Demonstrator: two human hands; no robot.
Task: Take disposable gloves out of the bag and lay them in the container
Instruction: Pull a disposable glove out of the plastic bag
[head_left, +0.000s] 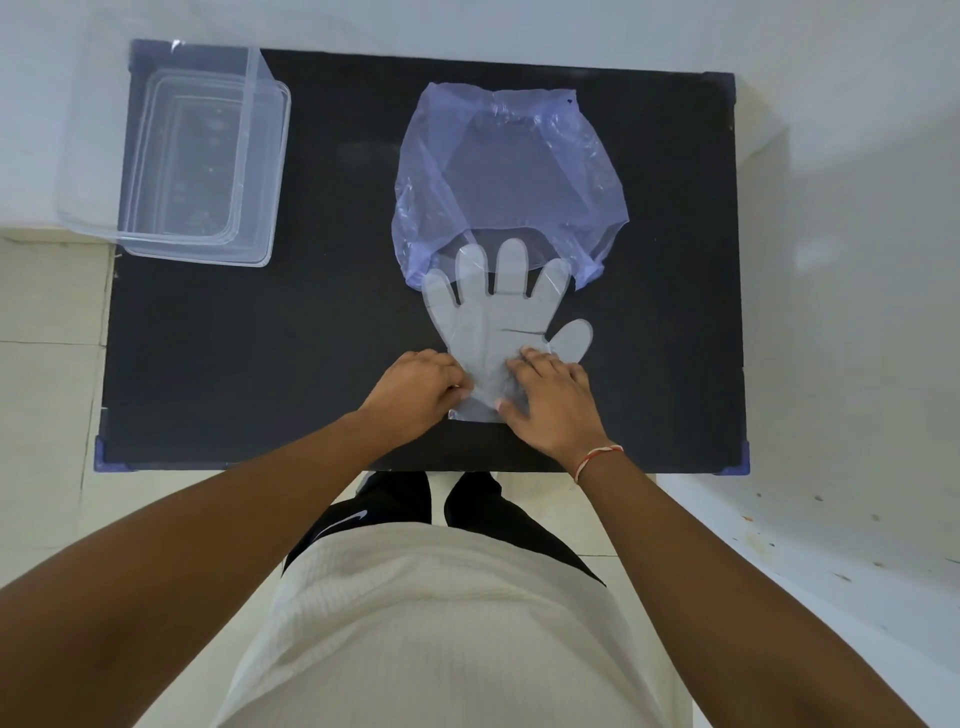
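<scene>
Both hands are working the cuff end of a clear disposable glove (498, 332) that is lying flat on the black table (260, 338), its fingertips reaching just over the open mouth of the bluish bag (509, 171). The left hand (415, 392) is curling in at the cuff's left edge, fingers bunched close together and pinching at the film, while the right hand (553, 402) is pressing down on the cuff's right side with fingers fairly narrow and flat; whether it is actually gripping the film or just pinning it, I cannot tell. The clear container (202, 161) is sitting open at the far left corner, well apart from the glove, and nothing is showing inside it. Now the risks: this film looks thin and clingy, so a one-sided lift is likely to fold it over or let it stick to the table, and if more than one layer is stacked here they may be coming up together. A slack pinch could let it slide free on the way across. Room for moving looks generous, with a broad bare stretch of table between glove and container, but the container is overhanging the table's left edge, so a heavy-handed drop could nudge it off.
</scene>
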